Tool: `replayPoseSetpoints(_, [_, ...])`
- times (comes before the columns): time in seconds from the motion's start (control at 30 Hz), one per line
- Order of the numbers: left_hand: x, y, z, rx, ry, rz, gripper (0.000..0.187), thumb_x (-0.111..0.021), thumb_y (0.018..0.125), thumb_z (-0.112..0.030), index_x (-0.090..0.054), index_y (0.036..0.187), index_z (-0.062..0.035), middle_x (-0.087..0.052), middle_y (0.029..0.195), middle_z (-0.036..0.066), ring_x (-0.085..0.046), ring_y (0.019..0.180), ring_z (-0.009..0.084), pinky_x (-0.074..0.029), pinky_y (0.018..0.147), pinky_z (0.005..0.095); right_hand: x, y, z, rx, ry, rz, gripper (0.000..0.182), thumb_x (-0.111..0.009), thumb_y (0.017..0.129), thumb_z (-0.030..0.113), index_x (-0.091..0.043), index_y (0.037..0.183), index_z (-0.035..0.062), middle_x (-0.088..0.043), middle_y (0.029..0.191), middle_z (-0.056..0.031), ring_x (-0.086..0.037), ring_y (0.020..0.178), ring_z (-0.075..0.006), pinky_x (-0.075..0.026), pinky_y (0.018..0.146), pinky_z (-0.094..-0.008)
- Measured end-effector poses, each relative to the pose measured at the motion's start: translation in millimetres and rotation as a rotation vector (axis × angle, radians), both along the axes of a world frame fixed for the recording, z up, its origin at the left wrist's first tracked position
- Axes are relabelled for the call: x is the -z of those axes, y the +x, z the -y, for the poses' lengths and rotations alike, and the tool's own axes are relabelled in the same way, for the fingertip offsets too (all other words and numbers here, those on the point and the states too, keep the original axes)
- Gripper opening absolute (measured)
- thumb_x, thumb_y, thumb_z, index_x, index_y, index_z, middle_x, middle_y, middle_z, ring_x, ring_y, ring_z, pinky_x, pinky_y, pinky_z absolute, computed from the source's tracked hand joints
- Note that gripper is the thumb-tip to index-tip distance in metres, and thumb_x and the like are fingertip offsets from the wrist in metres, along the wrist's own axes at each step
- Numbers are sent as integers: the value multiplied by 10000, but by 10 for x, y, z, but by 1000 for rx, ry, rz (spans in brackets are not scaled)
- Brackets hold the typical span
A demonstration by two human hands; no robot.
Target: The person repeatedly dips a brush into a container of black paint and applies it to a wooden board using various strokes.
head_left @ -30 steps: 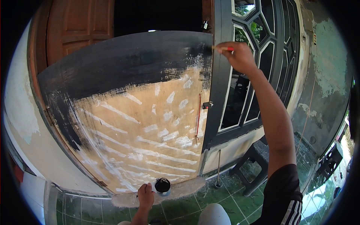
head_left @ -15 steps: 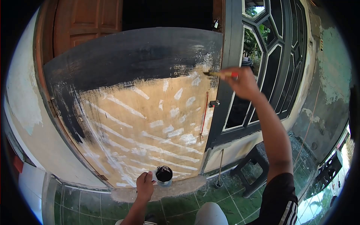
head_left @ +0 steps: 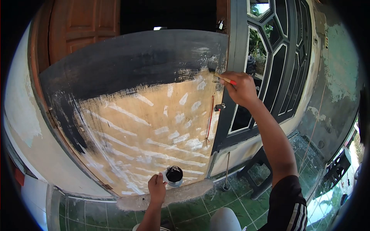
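My right hand (head_left: 241, 87) is closed around the handle of a paintbrush (head_left: 223, 79), its dark bristles touching the upper right of a wooden half door (head_left: 162, 111). Black paint covers the door's top band and part of its left edge; the lower wood is bare, with white filler strokes and patches. Low in front of the door, my left hand (head_left: 157, 188) grips a small cup of black paint (head_left: 174, 175) by its side. The cup's open mouth faces me.
A latch (head_left: 219, 107) and red cord (head_left: 211, 119) are on the door's right edge. Beside it stands a dark-framed window (head_left: 266, 77). A dark plastic stool (head_left: 258, 173) and a thin rod (head_left: 227, 171) stand on the green tiled floor (head_left: 189, 211).
My right hand has come slightly left and down, with the brush bristles now higher on the door. My left hand and the paint cup have shifted a little right.
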State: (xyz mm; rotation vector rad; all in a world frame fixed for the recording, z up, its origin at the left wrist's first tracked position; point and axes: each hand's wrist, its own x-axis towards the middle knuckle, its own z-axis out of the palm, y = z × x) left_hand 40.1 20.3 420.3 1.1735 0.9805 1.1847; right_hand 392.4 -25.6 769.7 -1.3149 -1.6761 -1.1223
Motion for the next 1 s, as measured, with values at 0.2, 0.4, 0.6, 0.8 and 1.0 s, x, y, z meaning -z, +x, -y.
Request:
replayPoseSetpoints(0.2, [53, -90, -65, -51, 6, 47, 304, -539, 1071, -237, -600, 899, 7, -606, 846, 37, -584, 799, 94, -549, 765, 297, -297, -74, 31, 18, 289, -168, 163, -753, 889, 176, -768, 1033, 103, -761, 1025, -125, -737, 894, -335, -583, 803, -388])
replayPoseSetpoints(0.4, [-17, -96, -78, -64, -23, 104, 286, -534, 1074, -236, -585, 911, -6, -604, 885, 45, -605, 866, 117, -558, 878, 338, 296, -264, -69, -17, 113, -172, 193, -753, 911, 200, -768, 1055, 73, -764, 1015, -133, -747, 914, -298, -572, 807, -369])
replayPoseSetpoints(0.6, [40, -84, -90, -55, 35, 45, 343, -528, 1082, -261, -593, 891, 16, -592, 794, 22, -587, 779, 93, -519, 739, 273, 1060, -1032, 416, -444, -62, -908, 132, -772, 890, 120, -766, 977, 22, -759, 916, -94, -683, 793, -132, -517, 734, -263])
replayPoseSetpoints(0.8, [-19, -34, -29, 40, -14, -8, 363, -534, 1085, -308, -659, 1123, 30, -670, 996, 58, -630, 940, 109, -545, 914, 309, 1743, -1653, 352, -405, -649, -664, 131, -753, 889, 120, -744, 938, -1, -739, 829, -127, -699, 738, -205, -524, 683, -317])
replayPoseSetpoints(1.0, [-117, 82, -12, 28, 79, -26, 390, -528, 1083, -299, -674, 1181, 50, -692, 911, 67, -619, 818, 106, -520, 773, 279, 2433, -1750, -104, -277, -894, -560, 213, -710, 879, 252, -735, 873, 40, -697, 762, -169, -690, 730, -370, -546, 684, -434])
